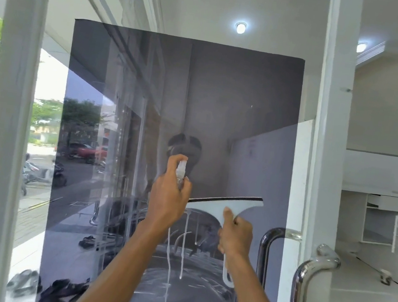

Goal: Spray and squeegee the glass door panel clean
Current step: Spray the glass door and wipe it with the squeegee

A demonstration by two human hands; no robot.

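The left hand (169,198), at centre frame, grips a small clear spray bottle (180,174) around its body, with one finger raised to the pump head. The nozzle faces the glass. The right hand (236,234), just right of it and lower, is clenched round the handle of a white squeegee (223,205). The dark rubber blade (232,198) lies above the fist, tilted up to the right. We cannot tell whether it touches the glass or is only very near it.

We judge the bottle light and smooth, liable to slip in a wet palm. We take it round the middle so that a forefinger reaches the pump. We judge the squeegee light, with a stiff plastic body and a soft edge. We take it by the handle only, never by the blade.

The glass door panel (240,92) stands directly ahead of both hands and fills the middle of the frame from upper centre to the bottom edge. We treat it as rigid, brittle and slick when wet, and advise even, moderate pressure. White runs of liquid (184,241) trail down the glass at lower centre, between the two forearms. A chrome door handle (301,282) sits at lower right, to the right of the right forearm.
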